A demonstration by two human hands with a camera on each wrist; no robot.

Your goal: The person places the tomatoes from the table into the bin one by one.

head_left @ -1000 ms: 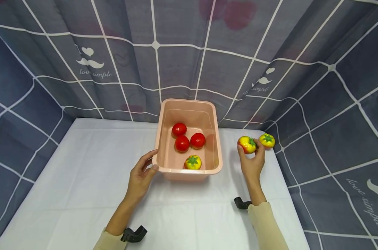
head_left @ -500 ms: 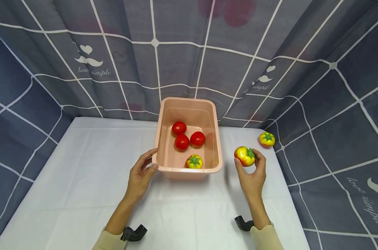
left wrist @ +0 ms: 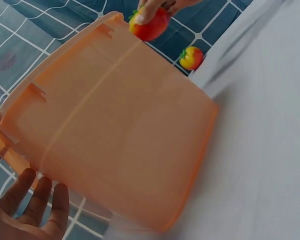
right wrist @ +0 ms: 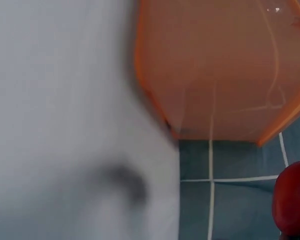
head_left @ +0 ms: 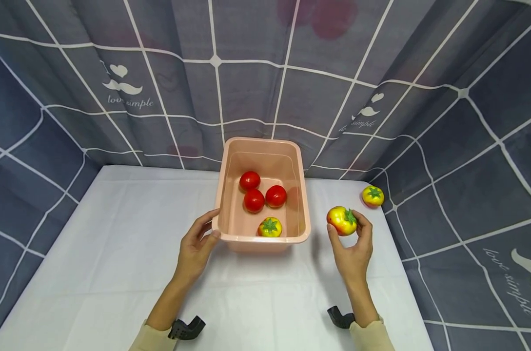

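A pink plastic bin stands near the back of the table. My left hand grips its front left rim between thumb and fingers; in the left wrist view that hand shows at the lower left. Right of the bin, my right hand pinches a yellow-and-red fruit with a green leafy top, held above the table. Inside the bin lie three smooth red tomato-like fruits and one yellow-and-red fruit. In the right wrist view the held fruit shows only its red side.
Another yellow-and-red fruit sits at the table's back right corner. White cloth covers the table. Grey checked curtains rise behind and on both sides, close to the bin's back.
My right hand has brought its fruit away from the one in the corner, toward me and slightly left. Little has moved over the last half second. My left hand keeps its hold on the bin.
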